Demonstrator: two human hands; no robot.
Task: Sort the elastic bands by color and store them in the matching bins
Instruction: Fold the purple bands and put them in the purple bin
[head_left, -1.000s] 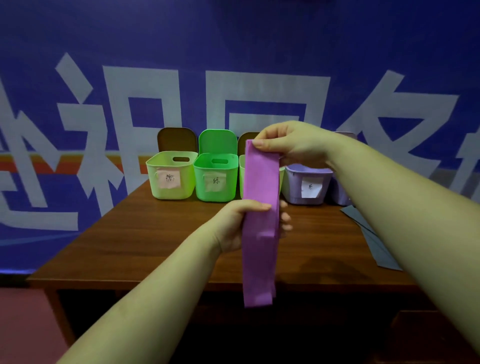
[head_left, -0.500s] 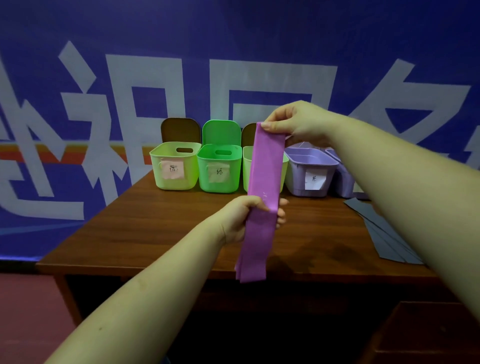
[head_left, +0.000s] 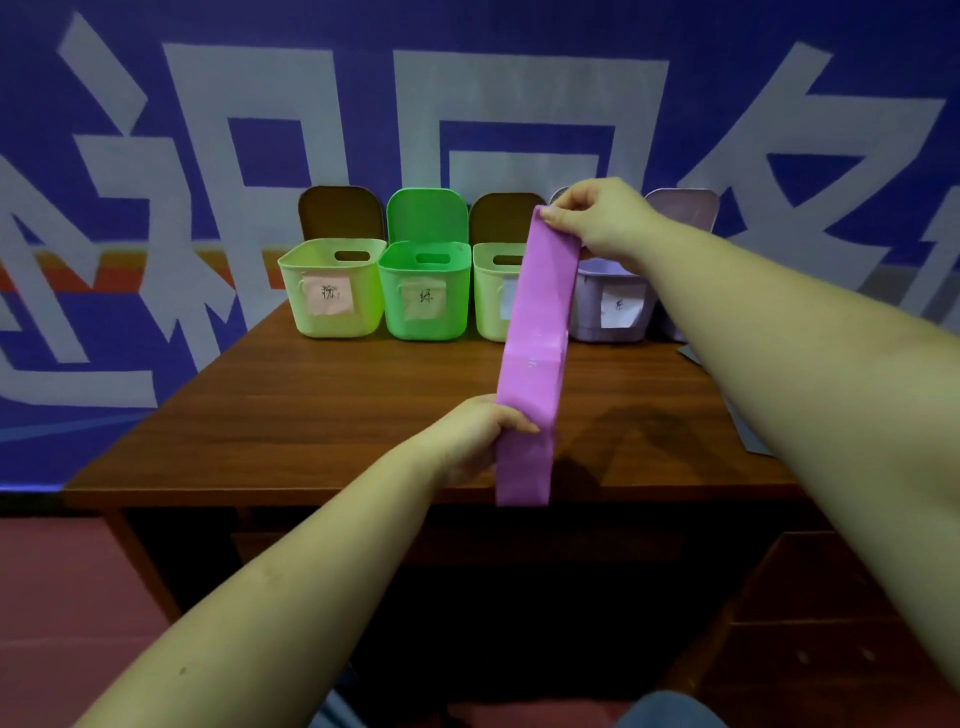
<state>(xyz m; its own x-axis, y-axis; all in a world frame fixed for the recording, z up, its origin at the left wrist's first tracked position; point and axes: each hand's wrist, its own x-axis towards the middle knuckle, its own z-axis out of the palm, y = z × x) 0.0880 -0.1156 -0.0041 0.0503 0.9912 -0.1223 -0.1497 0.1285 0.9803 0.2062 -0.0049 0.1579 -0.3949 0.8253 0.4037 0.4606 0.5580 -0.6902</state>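
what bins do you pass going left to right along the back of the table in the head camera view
pale green bin with a pink label → bright green bin → second pale green bin, partly behind the purple band → lilac bin with a white label. A further lilac bin sits mostly hidden behind the right arm.

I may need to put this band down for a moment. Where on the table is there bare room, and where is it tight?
Bare wood spans the table from the bins to its near edge, left of the left hand. The back is crowded: the light green bin, green bin and purple bin stand side by side. Grey bands occupy the right edge.
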